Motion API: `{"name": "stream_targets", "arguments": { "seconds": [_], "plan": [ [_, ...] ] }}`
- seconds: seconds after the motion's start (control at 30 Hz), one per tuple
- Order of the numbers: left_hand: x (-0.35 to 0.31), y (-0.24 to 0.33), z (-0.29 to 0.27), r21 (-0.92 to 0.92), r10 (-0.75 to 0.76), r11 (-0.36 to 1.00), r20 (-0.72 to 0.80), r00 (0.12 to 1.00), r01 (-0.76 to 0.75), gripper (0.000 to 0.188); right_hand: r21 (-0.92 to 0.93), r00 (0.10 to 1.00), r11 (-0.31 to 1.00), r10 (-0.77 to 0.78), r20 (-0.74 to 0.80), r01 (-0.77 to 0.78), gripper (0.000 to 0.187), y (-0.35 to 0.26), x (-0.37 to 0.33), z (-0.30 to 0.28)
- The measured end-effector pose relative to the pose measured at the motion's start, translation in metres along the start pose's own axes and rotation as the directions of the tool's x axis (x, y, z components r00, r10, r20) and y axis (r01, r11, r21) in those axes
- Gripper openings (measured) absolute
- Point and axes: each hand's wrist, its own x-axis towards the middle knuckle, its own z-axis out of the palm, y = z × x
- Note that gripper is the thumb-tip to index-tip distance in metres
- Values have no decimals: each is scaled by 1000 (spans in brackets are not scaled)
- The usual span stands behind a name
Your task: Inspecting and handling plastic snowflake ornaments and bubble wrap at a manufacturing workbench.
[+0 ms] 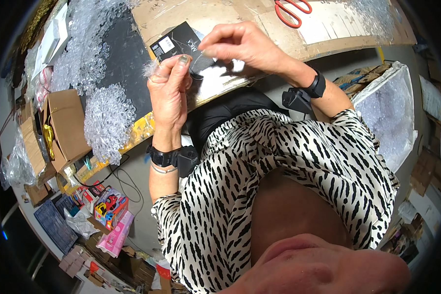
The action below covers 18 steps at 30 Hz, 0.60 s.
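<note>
My left hand (168, 90) is closed in a pinch above the near edge of the worktable (250, 81). A small whitish, bristly tuft (151, 68) sticks out from its left side. My right hand (242, 46) is closed too, thumb against forefinger, a little to the right and farther away. Between the two hands runs a thin, pale strand (195, 62), which the right fingertips seem to pinch. Under the hands lies a flat black card or box (185, 35) with a white label (166, 44), partly covered by my left fingers.
Heaps of clear, curly plastic loops (108, 115) cover the table's left side, beside a dark mat (120, 54). Red-handled scissors (293, 22) lie at the far right. An open cardboard box (66, 125) stands left. A white-lined container (389, 112) of clear pieces sits right, below table height.
</note>
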Motion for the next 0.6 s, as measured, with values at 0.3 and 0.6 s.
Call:
{"name": "stream_targets", "arguments": {
  "seconds": [0.3, 0.6],
  "plan": [
    [-2, -3, 3, 58, 35, 998, 40, 999, -37, 11, -9, 998, 999, -48, -35, 48, 14, 4, 5, 6],
    [-1, 3, 3, -201, -127, 967, 140, 982, 154, 25, 340, 997, 940, 14, -74, 12, 9, 10, 2, -4]
  ]
}}
